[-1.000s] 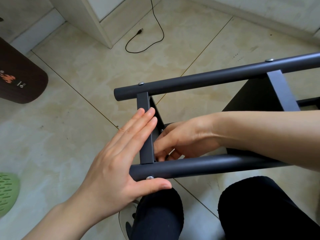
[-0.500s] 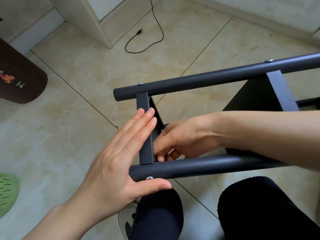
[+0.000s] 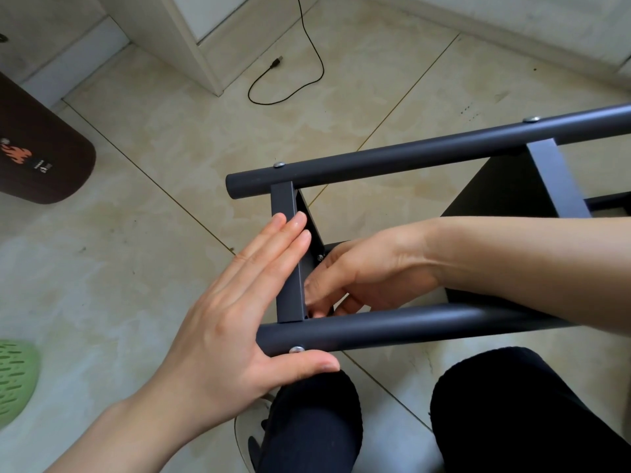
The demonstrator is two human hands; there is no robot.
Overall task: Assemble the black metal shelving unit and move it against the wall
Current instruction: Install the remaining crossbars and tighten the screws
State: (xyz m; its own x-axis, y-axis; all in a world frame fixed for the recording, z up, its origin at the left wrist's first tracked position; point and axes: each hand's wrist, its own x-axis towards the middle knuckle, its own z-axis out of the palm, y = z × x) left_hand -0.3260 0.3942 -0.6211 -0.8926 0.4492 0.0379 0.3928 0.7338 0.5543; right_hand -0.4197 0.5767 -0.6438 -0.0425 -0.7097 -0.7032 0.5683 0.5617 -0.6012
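1. The person is bracing the shelving unit (image 3: 426, 158) with the left hand (image 3: 218, 336). The fingers are lying flat and straight against the outside face of the flat crossbar (image 3: 288, 268), and the thumb is stretched out under the near tube (image 3: 392, 324), right by the screw head (image 3: 296, 349). So that hand is released, pressing rather than gripping. Best guess: it's there so the crossbar doesn't shift while the other side gets fiddled with.

2. The right hand (image 3: 362, 274) is reaching in on the other side of the crossbar, between the near tube and the far tube (image 3: 426, 158). Its fingers are curling in at the corner where the crossbar meets the near tube, probably working a nut or fastener. What exactly it's pinching, if anything, can't be told, since the fingertips are tucked behind the metal.

3. A small bolt end (image 3: 320, 257) is poking out of the bracket just beside the crossbar, right above those fingers.

4. The unit itself is lying on its side on the tiled floor (image 3: 136, 268), right in front of the person's knees. It's matte dark grey-black: round tubes for legs, flat bars joining them, silver screw heads on top, and a dark shelf panel (image 3: 495, 189) further along from the crossbar.

5. Seems like it's still mid-assembly and nowhere near the wall yet.
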